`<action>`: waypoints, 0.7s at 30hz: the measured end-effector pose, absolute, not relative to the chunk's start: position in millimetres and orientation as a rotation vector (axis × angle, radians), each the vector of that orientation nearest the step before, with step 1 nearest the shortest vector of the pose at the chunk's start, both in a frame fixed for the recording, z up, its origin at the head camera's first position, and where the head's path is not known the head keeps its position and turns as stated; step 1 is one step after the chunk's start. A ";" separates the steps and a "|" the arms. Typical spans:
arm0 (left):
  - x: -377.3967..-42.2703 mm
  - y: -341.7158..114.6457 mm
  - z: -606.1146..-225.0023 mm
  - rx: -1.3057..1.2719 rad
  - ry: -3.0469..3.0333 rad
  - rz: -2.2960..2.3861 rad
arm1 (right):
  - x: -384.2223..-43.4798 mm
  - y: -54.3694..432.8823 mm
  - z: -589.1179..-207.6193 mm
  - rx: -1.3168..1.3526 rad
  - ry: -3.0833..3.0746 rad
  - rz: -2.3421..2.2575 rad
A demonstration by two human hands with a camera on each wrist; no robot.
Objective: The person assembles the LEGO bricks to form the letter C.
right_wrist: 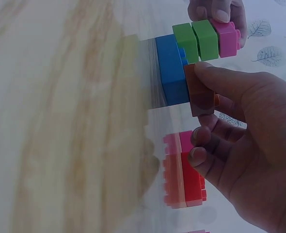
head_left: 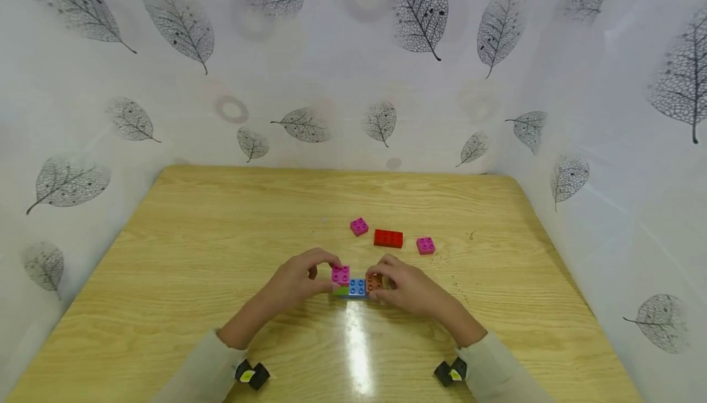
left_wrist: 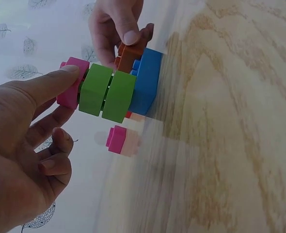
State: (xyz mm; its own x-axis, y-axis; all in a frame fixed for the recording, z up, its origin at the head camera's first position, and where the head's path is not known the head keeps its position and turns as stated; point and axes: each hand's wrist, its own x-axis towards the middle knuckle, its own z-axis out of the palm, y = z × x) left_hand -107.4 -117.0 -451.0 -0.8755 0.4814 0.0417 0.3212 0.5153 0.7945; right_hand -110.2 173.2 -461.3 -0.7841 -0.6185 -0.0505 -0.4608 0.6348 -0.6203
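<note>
A long blue brick (left_wrist: 149, 82) lies on the table, with two green bricks (left_wrist: 118, 96) stacked on its left end. My left hand (head_left: 301, 277) pinches a pink brick (head_left: 340, 275) between thumb and finger at the top of that stack. A thin gap shows beneath the pink brick; whether it is fully seated I cannot tell. At the blue brick's right end, my right hand (head_left: 405, 286) pinches an orange-brown brick (right_wrist: 200, 92) by its sides. Blue studs show bare between the two ends.
Behind the hands lie a red brick (head_left: 388, 238), a pink brick (head_left: 359, 226) to its left and another pink brick (head_left: 426, 245) to its right. The wooden table (head_left: 221, 207) meets a leaf-patterned sheet (head_left: 331, 84) at the back and sides.
</note>
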 end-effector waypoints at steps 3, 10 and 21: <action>-107.5 -116.8 -450.4 0.646 2.566 1.272 | -109.8 172.9 -461.0 -0.874 2.596 -0.881; -110.4 -115.6 -451.1 0.634 2.504 1.289 | -109.7 174.1 -460.3 -0.875 2.598 -0.886; -108.9 -115.5 -449.2 0.646 2.470 1.322 | -110.5 174.8 -460.1 -0.878 2.586 -0.894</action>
